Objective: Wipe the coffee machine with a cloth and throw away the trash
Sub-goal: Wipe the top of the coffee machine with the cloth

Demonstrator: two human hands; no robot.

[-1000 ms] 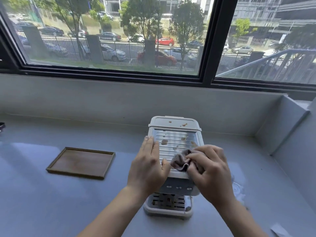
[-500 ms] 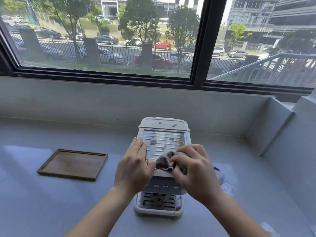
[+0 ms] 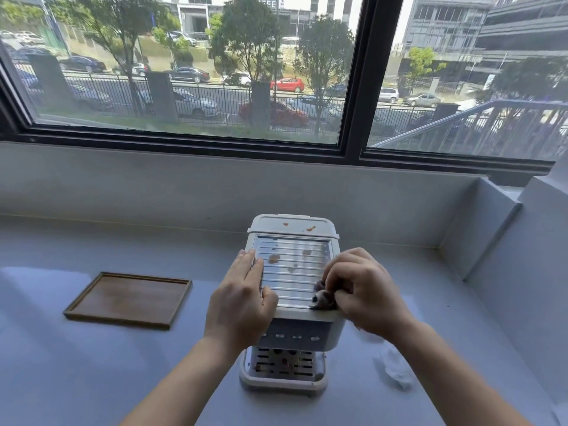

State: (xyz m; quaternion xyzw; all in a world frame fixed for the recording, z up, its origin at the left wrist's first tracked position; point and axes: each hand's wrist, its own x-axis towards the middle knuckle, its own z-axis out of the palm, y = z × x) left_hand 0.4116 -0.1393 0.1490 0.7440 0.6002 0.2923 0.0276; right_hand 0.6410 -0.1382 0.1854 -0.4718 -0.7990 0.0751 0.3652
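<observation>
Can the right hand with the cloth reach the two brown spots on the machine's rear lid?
Probably yes. The right hand holds the cloth at the near right corner of the ribbed plate; the spots lie beyond it, uncovered. The left hand rests along the left edge, out of the path.

We can read very little here. Through the window (image 3: 353,87), on a building front (image 3: 289,7) across the road, pale letters (image 3: 268,4) stand just above a treetop. They look like "FFEE" with the start hidden, and we cannot be sure of them. The number plates of the parked cars, such as the red car (image 3: 287,84), are too small to read. The coffee machine (image 3: 292,333) has a row of small button marks on its front panel, none legible.
</observation>
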